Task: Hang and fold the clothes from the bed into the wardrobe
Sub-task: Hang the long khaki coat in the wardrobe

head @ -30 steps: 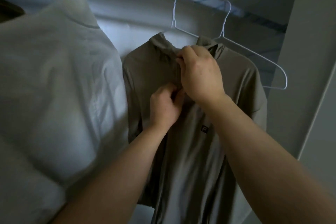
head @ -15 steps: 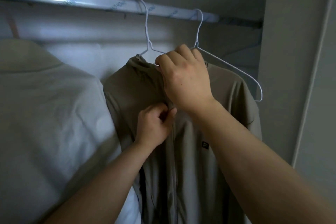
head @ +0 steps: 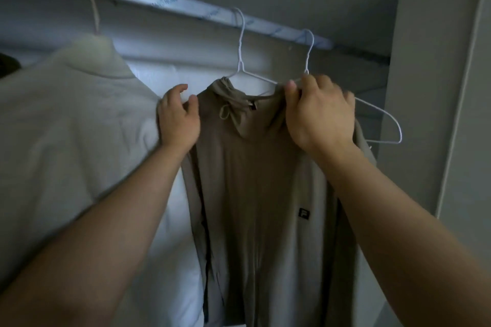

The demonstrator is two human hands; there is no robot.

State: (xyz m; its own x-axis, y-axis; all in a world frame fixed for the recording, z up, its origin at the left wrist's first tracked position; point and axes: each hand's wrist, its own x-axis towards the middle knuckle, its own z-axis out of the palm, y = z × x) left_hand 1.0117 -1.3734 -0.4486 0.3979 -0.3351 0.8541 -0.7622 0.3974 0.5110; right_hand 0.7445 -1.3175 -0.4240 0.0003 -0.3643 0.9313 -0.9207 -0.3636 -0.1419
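We hold the taupe jacket (head: pixel 255 180) on its white wire hanger (head: pixel 240 61), which hooks over the wardrobe rail (head: pixel 170 5). Our right hand (head: pixel 320 114) is closed, fingers pinching the jacket's collar and shoulder below the rail, where a second, bare wire hanger (head: pixel 382 119) hangs just behind the knuckles. Our left hand (head: pixel 179 117) is half open, thumb and fingers curled loosely at the jacket's other shoulder edge; we cannot tell whether it grips cloth. Left of that hand along the rail, a cream garment (head: pixel 66 127) hangs, its edge touching our left hand. Toward the rail's right end, the bare hanger's tip sits near the wardrobe side panel (head: pixel 425 87), with a narrow dark gap between them.
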